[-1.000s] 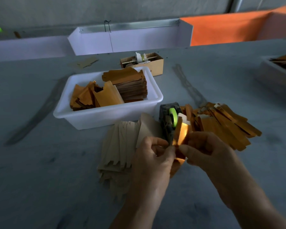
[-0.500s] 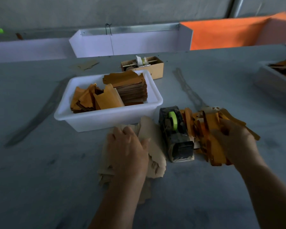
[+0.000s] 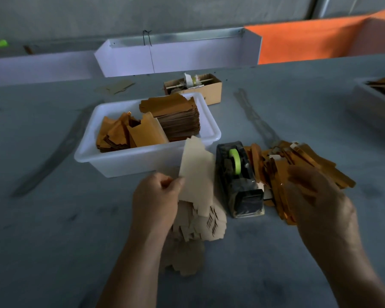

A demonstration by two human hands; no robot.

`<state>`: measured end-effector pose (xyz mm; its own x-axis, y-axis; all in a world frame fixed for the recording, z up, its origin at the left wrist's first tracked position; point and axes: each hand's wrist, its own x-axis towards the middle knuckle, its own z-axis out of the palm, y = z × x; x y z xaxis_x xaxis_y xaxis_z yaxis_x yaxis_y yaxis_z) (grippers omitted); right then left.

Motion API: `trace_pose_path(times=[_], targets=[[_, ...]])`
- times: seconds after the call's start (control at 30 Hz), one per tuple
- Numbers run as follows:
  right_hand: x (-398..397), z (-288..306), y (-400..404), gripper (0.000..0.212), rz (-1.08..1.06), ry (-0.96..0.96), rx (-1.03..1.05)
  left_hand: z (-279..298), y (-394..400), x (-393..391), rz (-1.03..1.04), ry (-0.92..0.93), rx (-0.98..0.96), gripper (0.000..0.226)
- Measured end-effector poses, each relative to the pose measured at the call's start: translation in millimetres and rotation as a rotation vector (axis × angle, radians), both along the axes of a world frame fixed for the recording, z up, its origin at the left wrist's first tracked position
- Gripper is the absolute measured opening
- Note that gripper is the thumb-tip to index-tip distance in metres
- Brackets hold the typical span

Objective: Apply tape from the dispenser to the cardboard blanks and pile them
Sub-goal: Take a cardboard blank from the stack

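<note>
**Fresh blank lifted off the pale stack, tape not yet on**

Head view (only cam):

Handling: the cardboard blank (image 3: 197, 172) looks thin, light and flat, w/ die-cut notched edges. It stands up from one pinched edge w/o drooping, so prob. stiff enough to carry one-handed, but likely to crease if squeezed hard or bent at a score line. Best hold, I'd judge: edge pinch near a lower corner, leaving the upper face free for tape. Surface looks matte, so slip risk seems low. Main risk is two blanks coming up together.

Where it is: raised over the pale blank stack (image 3: 193, 221), which lies fanned on the grey table (image 3: 53, 230), just left of the tape dispenser (image 3: 239, 181). The blank's top edge overlaps the white tub (image 3: 125, 161) in the pic. Dispenser is black, w/ a green tape roll (image 3: 235, 160); touching its right side is the taped pile (image 3: 298, 161) of orange-brown pieces.

Left hand (image 3: 156, 201): fingers curled, thumb and forefinger pinching the blank's lower left edge; wrist low, forearm coming up from the bottom of the pic.

Right hand (image 3: 316, 196): motion-blurred, hovering over the near end of the taped pile, back of hand to cam. Fingers seem loosely bent; can't tell if they hold anything.

Background: small cardboard box (image 3: 211, 90) behind the tub; tub holds more orange blanks.
</note>
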<state>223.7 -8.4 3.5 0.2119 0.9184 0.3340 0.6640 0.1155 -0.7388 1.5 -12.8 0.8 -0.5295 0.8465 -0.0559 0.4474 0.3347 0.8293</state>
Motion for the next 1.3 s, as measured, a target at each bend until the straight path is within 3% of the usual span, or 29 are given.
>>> trace_pose_path(times=[0.07,0.2,0.33,0.43,0.53,0.63,0.97,1.07,1.2,1.3], targets=[[-11,3,-8,0.014,0.052,0.047,0.008,3,-10,1,0.026,-0.204,0.055,0.021],[-35,2,-18,0.009,0.199,0.201,-0.078,6,-24,7,-0.035,-0.428,0.077,0.021],[-54,2,-22,0.033,0.343,0.525,-0.333,9,-32,11,-0.149,-0.694,0.102,0.026],[-61,0,-20,0.024,0.339,0.81,-0.475,12,-35,12,-0.178,-0.781,0.109,0.023],[-61,-2,-20,0.018,0.334,0.858,-0.506,9,-36,8,-0.208,-0.75,0.079,0.033],[-59,-4,-23,0.013,0.377,0.853,-0.511,14,-36,11,-0.217,-0.662,0.048,0.053],[-54,-11,-28,0.009,0.495,0.685,-0.511,11,-36,20,-0.205,-0.529,0.018,0.027],[-54,-12,-29,0.012,0.441,0.573,-0.419,8,-34,22,-0.212,-0.565,0.017,0.025],[-54,-12,-33,0.006,0.305,0.213,-0.201,5,-34,29,-0.188,-0.594,0.014,0.018],[-59,-7,-37,0.013,0.281,0.237,-0.09,2,-34,33,-0.17,-0.574,0.039,0.014]])
